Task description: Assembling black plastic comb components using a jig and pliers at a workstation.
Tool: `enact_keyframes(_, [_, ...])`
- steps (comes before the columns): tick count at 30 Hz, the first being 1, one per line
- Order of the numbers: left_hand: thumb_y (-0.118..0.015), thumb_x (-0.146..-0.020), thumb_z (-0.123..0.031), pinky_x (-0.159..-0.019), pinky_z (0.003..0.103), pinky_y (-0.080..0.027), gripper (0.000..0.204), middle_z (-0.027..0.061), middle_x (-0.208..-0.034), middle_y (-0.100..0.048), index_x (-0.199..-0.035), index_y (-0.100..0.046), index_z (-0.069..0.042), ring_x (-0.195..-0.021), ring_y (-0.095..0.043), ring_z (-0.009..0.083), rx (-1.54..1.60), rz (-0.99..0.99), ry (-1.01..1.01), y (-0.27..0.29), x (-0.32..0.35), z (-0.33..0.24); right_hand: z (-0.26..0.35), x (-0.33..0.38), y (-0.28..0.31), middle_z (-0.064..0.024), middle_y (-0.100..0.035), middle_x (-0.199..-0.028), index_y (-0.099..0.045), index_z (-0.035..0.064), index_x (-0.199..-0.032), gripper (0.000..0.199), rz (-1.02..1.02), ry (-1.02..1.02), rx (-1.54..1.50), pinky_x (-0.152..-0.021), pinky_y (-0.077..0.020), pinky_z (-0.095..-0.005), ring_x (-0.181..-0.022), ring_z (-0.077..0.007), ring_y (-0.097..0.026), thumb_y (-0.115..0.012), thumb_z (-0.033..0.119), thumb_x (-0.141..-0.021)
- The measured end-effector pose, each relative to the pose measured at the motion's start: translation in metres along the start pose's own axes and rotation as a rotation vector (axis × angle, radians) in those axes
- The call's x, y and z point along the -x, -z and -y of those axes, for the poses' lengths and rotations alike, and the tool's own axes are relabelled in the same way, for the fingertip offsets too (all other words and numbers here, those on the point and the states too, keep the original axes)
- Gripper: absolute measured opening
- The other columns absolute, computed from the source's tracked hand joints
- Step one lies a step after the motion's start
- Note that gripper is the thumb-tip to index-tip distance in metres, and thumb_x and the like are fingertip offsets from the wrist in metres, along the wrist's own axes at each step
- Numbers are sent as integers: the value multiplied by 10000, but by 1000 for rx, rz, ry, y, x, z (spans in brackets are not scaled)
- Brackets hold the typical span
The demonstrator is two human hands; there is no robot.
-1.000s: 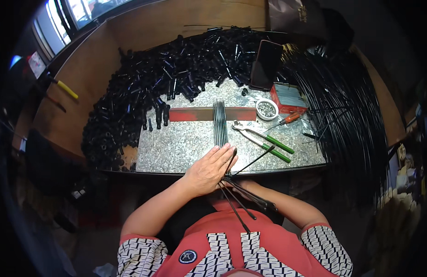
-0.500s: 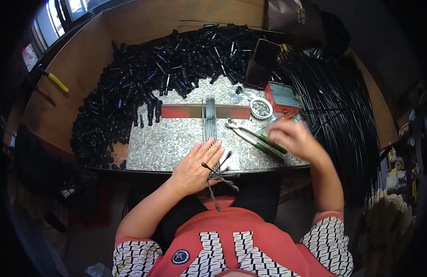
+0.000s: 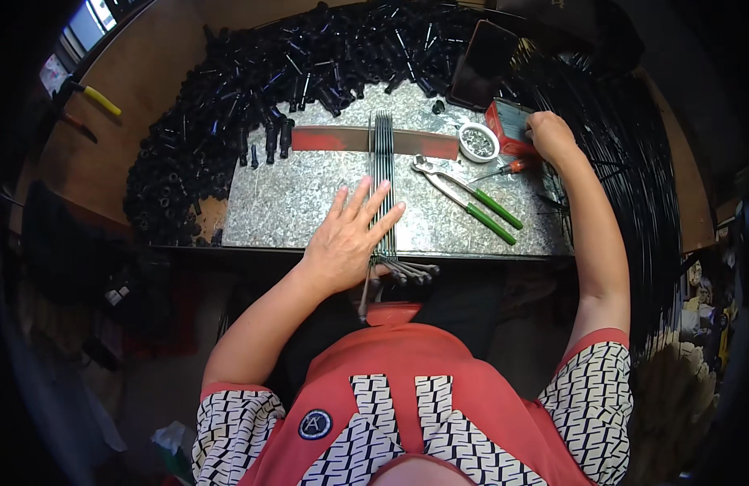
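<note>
My left hand (image 3: pixel 346 235) lies with spread fingers over and beside a narrow bundle of thin dark rods (image 3: pixel 384 166). The rods cross a long flat red-and-grey bar (image 3: pixel 322 140), and their bent, thicker ends hang past the board's near edge. At the right, my right hand (image 3: pixel 552 136) has its fingers pinched at the edge of a red box (image 3: pixel 495 123) of grey strips; what they hold is hidden. Green-handled pliers (image 3: pixel 489 223) lie between my hands, jaws toward the rods. A red-handled screwdriver (image 3: pixel 516 166) lies just below the box.
A white dish (image 3: pixel 479 159) of small metal bits stands left of the box. Black tubular parts (image 3: pixel 253 89) are heaped along the speckled board's (image 3: pixel 269 211) far and left sides. Long black cables (image 3: pixel 625 211) fill the right. A dark phone-like slab (image 3: pixel 484 65) leans behind the dish.
My right hand has gone from above the pliers' handles outward to the red box. The fingers of my left hand have spread wider. The whole scene sits higher in the picture.
</note>
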State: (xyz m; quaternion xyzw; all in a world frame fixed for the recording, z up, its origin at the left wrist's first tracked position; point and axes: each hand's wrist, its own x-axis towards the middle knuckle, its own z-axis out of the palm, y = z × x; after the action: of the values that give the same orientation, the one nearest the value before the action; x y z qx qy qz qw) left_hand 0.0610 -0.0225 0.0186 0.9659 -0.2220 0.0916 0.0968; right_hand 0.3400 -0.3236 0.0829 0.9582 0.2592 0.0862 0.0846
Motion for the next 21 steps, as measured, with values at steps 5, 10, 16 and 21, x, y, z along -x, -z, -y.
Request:
enact_keyframes(5, [-736, -702, -492, -1119, 501, -236, 923, 192, -1493, -267, -1443, -329, -121, -1373, -243, 421, -73, -3, 35, -3, -1, 1, -9, 5, -9, -208, -636, -841, -626, -25, -766, 51, -82, 65, 5, -734, -498, -436, -837, -384, -620, -611, 23, -773])
enact_keyframes(10, [-724, -694, -535, -1113, 498, -251, 943, 201, -1489, -268, -1439, -335, -109, -1370, -248, 425, 12, 43, 8, 11, -5, -1, -10, 12, -5, -190, -641, -892, -647, -7, -811, 96, -71, 137, -75, -742, -512, -429, -873, -366, -631, -569, 38, -778])
enact_keyframes(16, [-725, -678, -563, -1101, 505, -268, 959, 207, -1477, -287, -1426, -351, -93, -1366, -247, 431, 27, 17, -23, 4, -8, 1, -10, 21, -3, -156, -595, -852, -569, -2, -765, 49, -210, 160, -85, -749, -483, -425, -872, -344, -585, -560, 45, -779])
enact_keyframes(21, [-662, -738, -597, -1098, 518, -273, 859, 212, -1464, -313, -1386, -425, -86, -1371, -254, 421, -80, -25, -27, -6, -6, 5, 9, 16, 9, -181, -584, -861, -514, -5, -836, 66, -388, 136, -78, -752, -471, -433, -867, -363, -575, -532, 30, -784])
